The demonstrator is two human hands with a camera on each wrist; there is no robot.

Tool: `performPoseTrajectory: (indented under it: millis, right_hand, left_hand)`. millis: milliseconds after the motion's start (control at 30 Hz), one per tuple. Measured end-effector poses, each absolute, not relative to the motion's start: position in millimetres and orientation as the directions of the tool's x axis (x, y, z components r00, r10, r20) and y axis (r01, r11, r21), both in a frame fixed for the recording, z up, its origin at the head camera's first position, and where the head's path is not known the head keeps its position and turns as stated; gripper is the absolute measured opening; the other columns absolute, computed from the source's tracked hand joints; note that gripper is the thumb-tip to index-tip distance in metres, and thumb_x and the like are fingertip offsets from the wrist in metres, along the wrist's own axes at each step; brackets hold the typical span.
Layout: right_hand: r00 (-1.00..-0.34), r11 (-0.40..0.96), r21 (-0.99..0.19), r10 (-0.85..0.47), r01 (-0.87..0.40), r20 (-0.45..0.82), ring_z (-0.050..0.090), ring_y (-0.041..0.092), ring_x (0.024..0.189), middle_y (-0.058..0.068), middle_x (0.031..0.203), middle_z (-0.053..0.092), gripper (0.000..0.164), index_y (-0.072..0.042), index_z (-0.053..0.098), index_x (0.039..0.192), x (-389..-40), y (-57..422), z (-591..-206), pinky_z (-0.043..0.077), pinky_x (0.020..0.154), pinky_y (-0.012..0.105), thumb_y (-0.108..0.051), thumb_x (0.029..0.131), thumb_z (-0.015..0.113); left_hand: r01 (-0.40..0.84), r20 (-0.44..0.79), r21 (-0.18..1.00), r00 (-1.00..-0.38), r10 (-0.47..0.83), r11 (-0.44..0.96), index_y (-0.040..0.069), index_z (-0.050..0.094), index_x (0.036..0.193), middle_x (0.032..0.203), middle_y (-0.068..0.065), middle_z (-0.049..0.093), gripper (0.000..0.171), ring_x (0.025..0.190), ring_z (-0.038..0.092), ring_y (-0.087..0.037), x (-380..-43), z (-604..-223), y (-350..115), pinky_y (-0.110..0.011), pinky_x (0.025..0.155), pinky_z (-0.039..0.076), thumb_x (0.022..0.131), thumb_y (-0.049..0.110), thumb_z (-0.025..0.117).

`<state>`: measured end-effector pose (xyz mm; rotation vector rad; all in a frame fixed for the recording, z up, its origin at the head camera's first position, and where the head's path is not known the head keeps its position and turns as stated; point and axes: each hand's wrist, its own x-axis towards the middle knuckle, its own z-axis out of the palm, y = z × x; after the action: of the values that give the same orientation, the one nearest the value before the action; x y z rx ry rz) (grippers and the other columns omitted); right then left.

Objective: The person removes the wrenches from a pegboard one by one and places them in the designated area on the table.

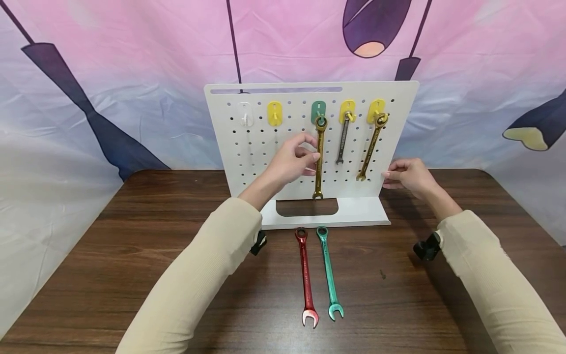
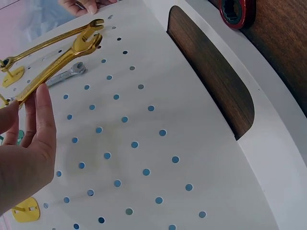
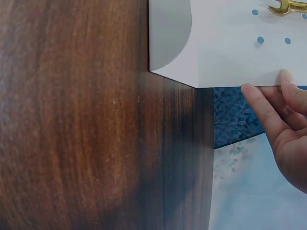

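Observation:
My left hand (image 1: 287,161) pinches the shank of a gold combination wrench (image 1: 319,178) between thumb and fingers. The ring end of that wrench overlaps the green hook (image 1: 318,106) on the white pegboard (image 1: 400,96), and its open end points down. In the left wrist view, the held wrench (image 2: 56,66) stands out from the board's face. My right hand (image 1: 413,178) grips the board's right edge low down, thumb on the front and fingers at the edge. On yellow hooks to the right hang a small silver wrench (image 1: 343,140) and another gold wrench (image 1: 370,152).
A red wrench (image 1: 306,275) and a green wrench (image 1: 328,270) lie side by side on the brown wooden table (image 1: 380,305), before the board's foot. A white hook (image 1: 245,114) and a yellow hook (image 1: 274,113) at the board's left hold nothing. Behind hangs a patterned cloth (image 1: 155,98).

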<state>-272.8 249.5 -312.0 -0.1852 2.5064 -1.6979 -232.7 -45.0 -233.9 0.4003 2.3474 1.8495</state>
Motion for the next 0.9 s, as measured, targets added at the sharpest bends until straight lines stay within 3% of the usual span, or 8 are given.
performPoseTrajectory:
  millis: [367,900]
  right_hand:
    - [-0.985,0.357,-0.933,-0.169,-0.046,-0.017,0.065,0.017,0.074,0.005,0.079,0.063,0.022,0.019,0.047,0.097,-272.5,249.4,-311.7,0.052,0.082,0.045,-0.001,0.090,0.054]
    - [-0.986,0.333,-0.942,-0.166,-0.046,-0.011,0.065,0.020,0.073,0.004,0.078,0.065,0.021,0.018,0.050,0.095,-271.8,249.2,-311.7,0.053,0.081,0.045,-0.001,0.089,0.056]
  left_hand:
    - [0.111,0.056,0.979,-0.955,0.293,0.172,0.004,0.050,0.104,0.090,-0.017,0.062,0.015,0.073,0.061,-0.022,-225.0,-230.9,-44.9,-0.029,0.066,0.058,0.090,0.000,0.054]
    - [0.101,0.066,0.990,-0.946,0.317,0.097,0.001,0.050,0.105,0.088,-0.019,0.062,0.016,0.073,0.062,-0.024,-217.5,-224.4,-43.2,-0.031,0.067,0.059,0.090,0.000,0.055]
